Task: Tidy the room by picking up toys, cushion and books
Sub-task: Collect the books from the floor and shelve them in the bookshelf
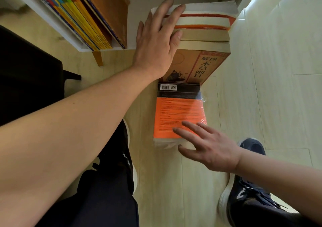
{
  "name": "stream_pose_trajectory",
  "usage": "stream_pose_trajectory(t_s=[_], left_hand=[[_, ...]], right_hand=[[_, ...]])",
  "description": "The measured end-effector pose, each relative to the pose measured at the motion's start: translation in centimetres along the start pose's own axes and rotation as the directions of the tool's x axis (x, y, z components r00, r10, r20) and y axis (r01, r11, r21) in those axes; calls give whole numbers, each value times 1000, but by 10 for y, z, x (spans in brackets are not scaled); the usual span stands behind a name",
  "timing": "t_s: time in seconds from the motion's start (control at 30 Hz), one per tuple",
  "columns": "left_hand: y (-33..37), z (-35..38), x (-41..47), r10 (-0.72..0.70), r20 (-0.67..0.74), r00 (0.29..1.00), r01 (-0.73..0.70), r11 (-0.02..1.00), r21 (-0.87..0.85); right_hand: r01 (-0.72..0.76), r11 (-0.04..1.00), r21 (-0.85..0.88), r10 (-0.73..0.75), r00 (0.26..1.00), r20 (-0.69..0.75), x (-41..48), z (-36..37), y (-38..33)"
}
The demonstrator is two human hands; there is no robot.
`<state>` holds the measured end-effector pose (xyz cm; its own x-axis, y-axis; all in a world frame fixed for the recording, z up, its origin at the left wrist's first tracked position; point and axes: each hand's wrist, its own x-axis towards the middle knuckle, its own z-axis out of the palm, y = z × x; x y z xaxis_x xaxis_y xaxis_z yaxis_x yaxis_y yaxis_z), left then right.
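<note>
1. Books [205, 28] upper centre, left hand [155, 47] pressing flat, fingers straight.
2. Orange book [177, 115] mid-frame on floor [174, 183], right hand [207, 148] spread on it, ungripped.
3. Probably heavy, slick wrap [203, 98]; pinch near edge.

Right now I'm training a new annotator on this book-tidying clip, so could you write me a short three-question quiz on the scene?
1. True or false: the right hand has lifted the orange book into the air.
2. Which hand presses against the cluster of books by the wall? A) left hand B) right hand
3. Fill in: the barcode sits on the orange book's ____ band.

Key: 1 false, the book lies flat with straight fingers touching it; 2 A; 3 black.
</note>
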<state>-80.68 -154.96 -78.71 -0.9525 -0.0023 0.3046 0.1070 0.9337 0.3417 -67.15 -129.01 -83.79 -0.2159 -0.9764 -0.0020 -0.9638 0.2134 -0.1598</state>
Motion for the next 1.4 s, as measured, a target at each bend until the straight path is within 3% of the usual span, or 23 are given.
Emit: stream_pose_trajectory(t_s=[0.13,0.27,0.33,0.43,0.5,0.63,0.73,0.8,0.87,0.9,0.97,1.0,1.03,1.1,1.17,1.23,1.3,1.4], left_hand=[[0,0,-1,13,-10,1000,-14,993,-121],[0,-1,0,15,17,1000,-12,980,-197],[-2,-3,3,20,43,999,-6,951,-308],[-8,-18,9,-47,188,981,135,864,-486],[-13,-31,9,-11,293,956,154,870,-469],[-9,-45,6,90,420,903,41,955,-294],[-5,-37,-5,-73,279,958,146,957,-251],[-11,-23,-22,-255,264,930,352,824,-444],[-17,-6,-40,-345,364,865,502,625,-598],[-20,2,-44,-344,403,848,530,577,-622],[-21,11,-45,-286,450,846,528,564,-635],[-19,12,-42,-257,459,850,517,575,-635],[-17,11,-39,-233,459,857,500,588,-636],[-18,6,-32,-187,468,864,474,617,-628],[-25,-5,-25,-162,519,839,482,663,-572],[-34,-16,-16,-155,560,814,490,700,-520],[-35,-27,-6,-153,570,807,480,732,-483],[-28,-30,0,-187,557,809,476,764,-436]], right_hand=[[-113,990,-81,87,959,-270,14,-24,23],[-343,932,-122,256,856,-450,45,-50,57],[-439,889,-131,337,820,-463,53,-54,68],[-517,839,-169,409,805,-430,58,-49,74],[-554,807,-205,450,801,-394,59,-49,76],[-606,761,-233,507,779,-369,63,-53,76],[-645,757,-104,566,727,-390,61,-50,76],[-706,704,79,662,612,-432,56,-47,80],[-735,581,349,803,448,-392,53,-49,86],[-716,473,513,880,357,-314,53,-51,90],[-619,152,771,977,212,-22,55,-56,97],[-565,0,825,973,190,130,57,-58,101],[-546,-79,834,950,211,229,58,-58,104],[-581,-71,811,901,311,302,60,-58,108],[-578,-107,809,872,337,356,64,-58,113],[-544,-252,800,859,254,443,68,-56,116],[-478,-459,749,798,149,584,75,-53,115],[-395,-662,637,666,80,742,86,-49,103]])
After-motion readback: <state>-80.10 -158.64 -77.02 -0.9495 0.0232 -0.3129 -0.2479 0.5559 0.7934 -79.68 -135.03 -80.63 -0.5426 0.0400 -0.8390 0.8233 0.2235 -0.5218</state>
